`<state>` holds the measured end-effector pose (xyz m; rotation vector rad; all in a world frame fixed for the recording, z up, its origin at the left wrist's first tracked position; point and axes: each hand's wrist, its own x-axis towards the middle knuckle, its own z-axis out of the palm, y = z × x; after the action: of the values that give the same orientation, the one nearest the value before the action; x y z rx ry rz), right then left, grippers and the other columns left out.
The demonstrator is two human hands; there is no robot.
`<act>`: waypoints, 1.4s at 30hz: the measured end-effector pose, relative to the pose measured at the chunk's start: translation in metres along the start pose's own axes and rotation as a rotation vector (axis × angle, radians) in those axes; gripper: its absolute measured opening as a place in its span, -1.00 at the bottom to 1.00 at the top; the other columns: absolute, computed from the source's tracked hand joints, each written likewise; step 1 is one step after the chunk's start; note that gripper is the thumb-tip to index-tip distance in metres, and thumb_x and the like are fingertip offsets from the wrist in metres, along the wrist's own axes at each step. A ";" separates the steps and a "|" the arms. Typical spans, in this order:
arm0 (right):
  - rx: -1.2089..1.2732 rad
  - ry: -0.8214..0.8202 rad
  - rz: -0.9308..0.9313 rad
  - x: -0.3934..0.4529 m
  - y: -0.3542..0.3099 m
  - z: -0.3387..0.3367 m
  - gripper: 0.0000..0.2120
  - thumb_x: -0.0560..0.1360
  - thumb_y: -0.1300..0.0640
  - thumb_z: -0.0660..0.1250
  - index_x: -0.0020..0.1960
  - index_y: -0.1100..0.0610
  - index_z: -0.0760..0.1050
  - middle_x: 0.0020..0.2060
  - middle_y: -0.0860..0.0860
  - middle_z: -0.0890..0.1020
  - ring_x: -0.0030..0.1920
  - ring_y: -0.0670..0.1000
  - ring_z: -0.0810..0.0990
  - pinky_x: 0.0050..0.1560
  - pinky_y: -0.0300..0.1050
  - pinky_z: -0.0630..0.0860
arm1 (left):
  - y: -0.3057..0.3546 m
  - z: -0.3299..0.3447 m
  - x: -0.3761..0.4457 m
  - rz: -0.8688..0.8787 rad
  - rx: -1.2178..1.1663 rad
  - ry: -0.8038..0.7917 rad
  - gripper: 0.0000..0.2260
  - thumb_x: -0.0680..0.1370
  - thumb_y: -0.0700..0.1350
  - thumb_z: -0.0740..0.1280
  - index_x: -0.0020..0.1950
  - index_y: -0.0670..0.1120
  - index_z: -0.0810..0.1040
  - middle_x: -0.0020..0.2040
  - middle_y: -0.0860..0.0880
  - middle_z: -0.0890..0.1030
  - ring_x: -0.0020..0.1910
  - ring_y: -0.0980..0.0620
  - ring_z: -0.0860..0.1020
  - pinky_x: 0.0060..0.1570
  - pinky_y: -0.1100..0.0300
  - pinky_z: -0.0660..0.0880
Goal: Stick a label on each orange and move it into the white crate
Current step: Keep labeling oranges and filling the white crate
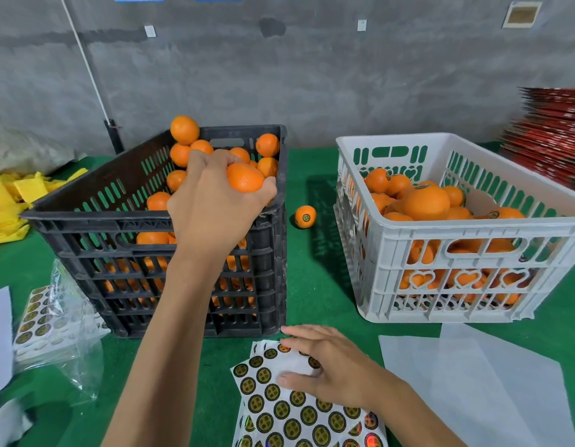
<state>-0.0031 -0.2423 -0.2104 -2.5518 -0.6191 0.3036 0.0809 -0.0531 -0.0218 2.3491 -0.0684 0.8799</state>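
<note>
Green-covered bench [312,285], backed by a grey wall. Bearing a black crate [170,272] at left and a white crate [457,272] at right, both standing upright and well apart. Between them, one labelled orange [305,216] lying loose on the cover. At the near edge, label sheets [299,411]; beside these at right, blank white sheets [473,382]. At far left, a clear bag of labels [50,321] and yellow pads [12,201].
</note>
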 end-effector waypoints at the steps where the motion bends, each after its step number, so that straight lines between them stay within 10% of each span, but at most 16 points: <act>1: -0.060 0.004 -0.010 -0.002 0.000 -0.001 -0.21 0.50 -0.55 0.12 0.60 -0.17 0.23 0.55 -0.33 0.24 0.56 -0.22 0.12 0.60 -0.13 -0.11 | 0.000 0.000 0.000 0.000 -0.001 -0.003 -0.53 0.45 0.37 0.39 0.21 0.11 0.54 0.22 0.06 0.46 -0.02 0.06 0.44 -0.10 0.08 0.32; 7: -0.350 0.169 -0.030 -0.018 0.004 -0.015 -0.14 0.40 -0.66 0.03 0.47 -0.15 0.43 -0.08 -0.17 0.37 0.02 -0.06 0.32 0.28 -0.15 0.27 | 0.000 -0.001 0.001 -0.010 0.009 -0.013 -0.53 0.44 0.37 0.39 0.21 0.11 0.55 0.21 0.07 0.46 0.01 0.04 0.46 -0.12 0.08 0.30; 19: 0.418 0.176 0.046 -0.012 0.024 0.006 -0.60 0.37 -0.39 0.50 0.09 -0.19 0.71 -0.04 -0.17 0.55 0.09 -0.10 0.53 0.24 -0.06 0.44 | 0.002 -0.003 0.000 -0.010 0.006 -0.019 -0.53 0.46 0.36 0.38 0.20 0.09 0.55 0.22 0.06 0.46 0.09 -0.03 0.53 -0.08 0.07 0.33; 32: 0.319 0.165 0.085 -0.010 0.024 0.008 -0.47 0.28 -0.56 0.36 0.07 -0.25 0.65 -0.05 -0.24 0.51 0.09 -0.17 0.40 0.14 -0.22 0.34 | 0.001 -0.002 0.000 0.005 0.011 -0.006 -0.52 0.46 0.36 0.39 0.23 0.08 0.54 0.24 0.05 0.47 0.09 -0.03 0.53 -0.09 0.06 0.33; 42: 0.360 0.217 0.013 -0.010 0.021 0.007 -0.81 0.52 -0.21 0.45 0.02 -0.13 0.70 -0.17 -0.22 0.48 -0.17 -0.15 0.43 -0.07 -0.25 0.29 | 0.001 -0.001 0.000 0.009 0.020 0.000 -0.51 0.46 0.36 0.39 0.23 0.06 0.55 0.22 0.04 0.47 0.09 -0.04 0.53 -0.08 0.06 0.33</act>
<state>-0.0064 -0.2607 -0.2262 -2.2042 -0.4220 0.1259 0.0802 -0.0529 -0.0206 2.3693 -0.0702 0.8885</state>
